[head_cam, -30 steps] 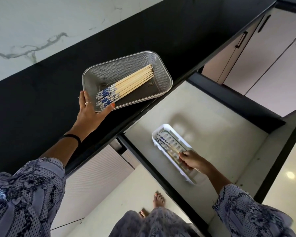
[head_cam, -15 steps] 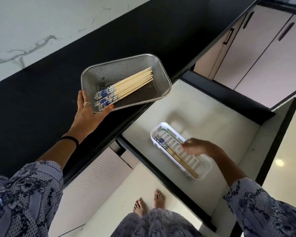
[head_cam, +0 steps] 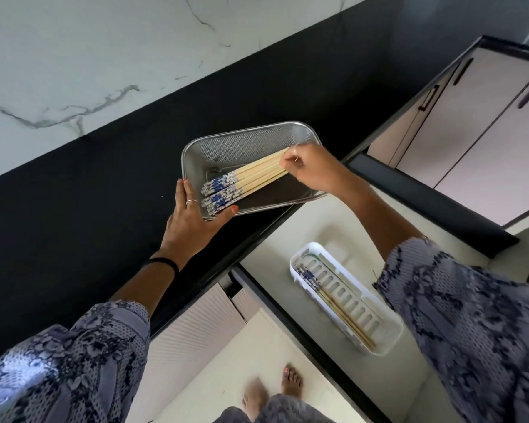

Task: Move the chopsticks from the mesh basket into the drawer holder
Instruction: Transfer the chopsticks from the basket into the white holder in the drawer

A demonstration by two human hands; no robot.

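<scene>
A silver mesh basket sits at the edge of the black counter, holding several bamboo chopsticks with blue-and-white patterned ends. My left hand grips the basket's near-left corner. My right hand reaches into the basket and pinches the thin tips of the chopsticks. Below, in the open drawer, a white slotted plastic holder carries a couple of chopsticks laid along its near side.
The black counter runs diagonally under a white marble wall. The open drawer's pale floor lies beneath my right arm, framed by black drawer edges. Pink cabinet doors with dark handles stand at the right. My bare feet stand below.
My right hand left the holder in the drawer and rose to the basket, closing on the chopstick tips. My left hand stayed on the basket corner.
</scene>
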